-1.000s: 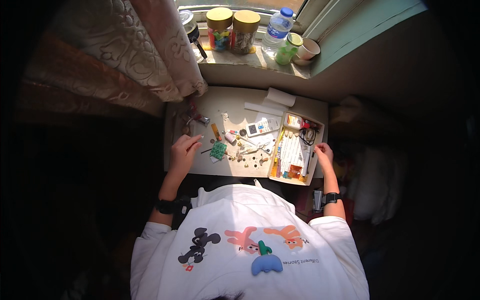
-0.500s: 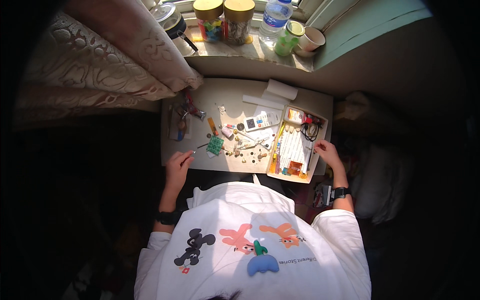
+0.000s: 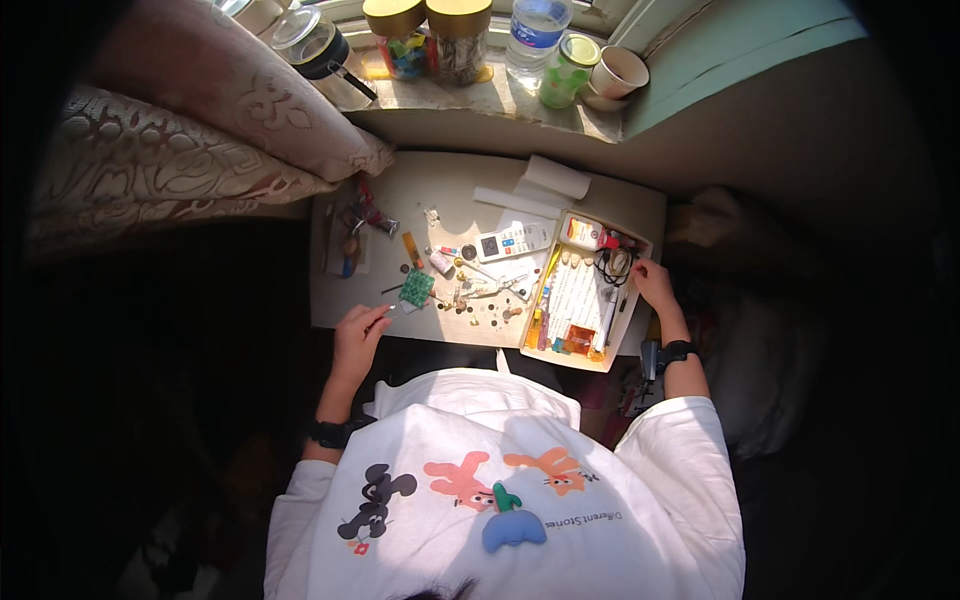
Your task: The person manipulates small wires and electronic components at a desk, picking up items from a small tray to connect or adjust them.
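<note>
My left hand (image 3: 356,335) is at the table's near left, thumb and fingers pinched on a small, pale, thin piece (image 3: 391,307). Just beyond its tip sits a green square block with a bumpy surface (image 3: 417,287). On the right, my right hand (image 3: 655,286) has its fingers curled at the right rim of a shallow open box (image 3: 624,330); what they grip, if anything, is too small to make out. Inside the box lie a coiled black cable (image 3: 613,266), a printed sheet (image 3: 572,300), pens and an orange translucent piece (image 3: 580,340).
A white remote control (image 3: 516,241) lies mid-table among several small loose parts (image 3: 487,285). Paper rolls (image 3: 553,178) rest at the back. Red and silver items (image 3: 376,215) lie far left, by a curtain (image 3: 300,130). Jars (image 3: 458,45), a bottle (image 3: 535,40) and a cup (image 3: 620,72) line the sill.
The view has shifted slightly, so the table appears further left. My right hand has moved away from me along the box's right side, to beside the black cable. My left hand keeps its pinch.
</note>
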The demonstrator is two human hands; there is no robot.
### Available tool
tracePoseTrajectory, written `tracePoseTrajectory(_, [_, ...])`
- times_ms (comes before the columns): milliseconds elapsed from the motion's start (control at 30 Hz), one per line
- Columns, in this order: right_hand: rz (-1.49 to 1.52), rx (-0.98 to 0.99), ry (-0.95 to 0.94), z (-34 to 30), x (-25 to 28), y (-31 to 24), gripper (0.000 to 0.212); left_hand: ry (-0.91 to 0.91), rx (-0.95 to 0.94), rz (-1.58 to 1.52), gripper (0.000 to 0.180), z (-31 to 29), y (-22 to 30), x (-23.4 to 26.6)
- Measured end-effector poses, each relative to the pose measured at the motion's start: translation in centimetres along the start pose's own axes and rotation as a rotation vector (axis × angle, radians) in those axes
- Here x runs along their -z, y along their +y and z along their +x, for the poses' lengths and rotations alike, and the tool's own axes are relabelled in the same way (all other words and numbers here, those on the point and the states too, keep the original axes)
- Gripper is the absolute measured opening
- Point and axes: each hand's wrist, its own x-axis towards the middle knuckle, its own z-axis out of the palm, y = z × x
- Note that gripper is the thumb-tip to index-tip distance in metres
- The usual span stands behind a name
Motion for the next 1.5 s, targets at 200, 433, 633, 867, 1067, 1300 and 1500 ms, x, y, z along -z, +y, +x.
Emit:
tracePoseTrajectory(200, [-0.081,0.020,0.051,1.8,0.1,-0.1,0.009,-0.062,-0.017,0.051,0.020,0.8,0.0,-1.4])
tracePoseTrajectory(433, [-0.235,-0.076,0.223,2.9,-0.2,-1.0,0.010,-0.090,-0.025,0.059,0.021,1.6,0.7,-2.4])
tracePoseTrajectory(633, [-0.029,-0.196,0.391,2.4,-1.4,-0.7,0.013,-0.083,-0.046,0.013,0.021,2.0,0.1,-3.0])
tracePoseTrajectory(867, [0.108,0.239,0.076,0.1,-6.1,-15.8,0.013,-0.118,-0.016,-0.001,0.020,3.0,-1.5,-3.1])
tracePoseTrajectory(1067, [0.044,0.293,-0.201,3.4,-13.5,-24.0,0.011,-0.037,-0.015,0.020,0.019,1.4,-3.1,-0.6])
tracePoseTrajectory(1300, [-0.110,0.273,-0.217,6.8,-19.6,-27.1,0.021,0.131,0.114,-0.065,0.019,-1.0,-9.5,-1.4])
tracePoseTrajectory(1500, [-0.172,0.346,-0.035,10.5,-22.2,-30.1,0.028,0.133,0.260,-0.248,0.018,1.1,-11.0,-3.0])
